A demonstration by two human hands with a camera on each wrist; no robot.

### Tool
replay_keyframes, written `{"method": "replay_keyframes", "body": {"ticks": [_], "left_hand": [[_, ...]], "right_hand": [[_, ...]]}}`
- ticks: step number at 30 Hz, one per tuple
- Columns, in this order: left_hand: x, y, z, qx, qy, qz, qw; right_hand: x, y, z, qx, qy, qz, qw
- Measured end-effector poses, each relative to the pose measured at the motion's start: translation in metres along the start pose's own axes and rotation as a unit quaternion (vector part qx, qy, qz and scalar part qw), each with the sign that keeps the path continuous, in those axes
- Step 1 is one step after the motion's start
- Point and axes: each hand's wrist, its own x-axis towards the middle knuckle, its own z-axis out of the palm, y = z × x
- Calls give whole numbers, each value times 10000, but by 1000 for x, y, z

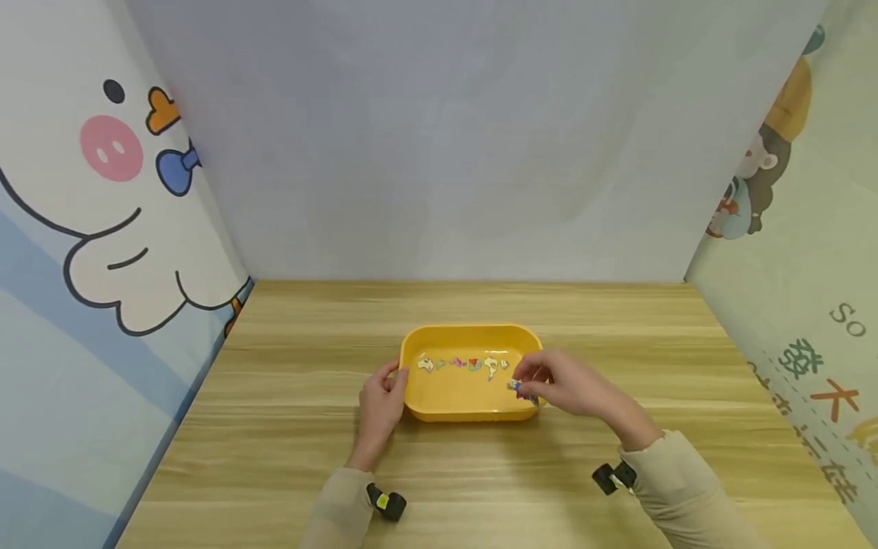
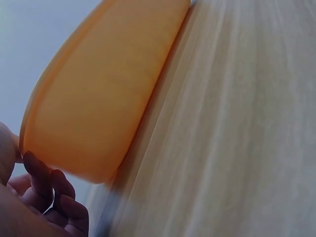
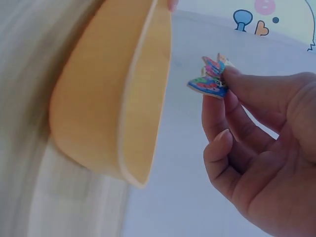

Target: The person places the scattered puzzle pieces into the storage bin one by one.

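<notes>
A shallow yellow plastic tray (image 1: 473, 416) with rounded corners sits on the table. My left hand (image 1: 381, 404) grips its left end, thumb over the rim and fingers outside; in the left wrist view, those curled fingers (image 2: 61, 197) lie against the tray wall (image 2: 103, 98). Over the tray's right side, my right hand (image 1: 565, 383) pinches small colourful flat pieces (image 3: 210, 79) between thumb and fingertips. They are pink, blue and green, and one looks like a butterfly wing. How many it holds I cannot tell.
Inside the tray, several small flat cutouts lie in a row, among them a pale one (image 1: 426, 364), a pink one (image 1: 457, 362) and a red and blue one (image 1: 475, 364). The wood-grain table (image 1: 288, 358) meets a pale back curtain (image 1: 425, 152). Printed cartoon curtains flank both sides.
</notes>
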Motion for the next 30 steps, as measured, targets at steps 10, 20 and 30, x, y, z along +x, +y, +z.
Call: {"method": "replay_keyframes", "body": {"ticks": [10, 20, 30], "left_hand": [[0, 1, -1, 24, 23, -18, 10000], [-1, 2, -1, 45, -6, -88, 10000], [0, 1, -1, 43, 44, -110, 9999]], "right_hand": [[28, -7, -6, -283, -34, 9, 9996], [43, -9, -1, -455, -294, 151, 9984], [60, -10, 10, -441, -523, 250, 9973]]}}
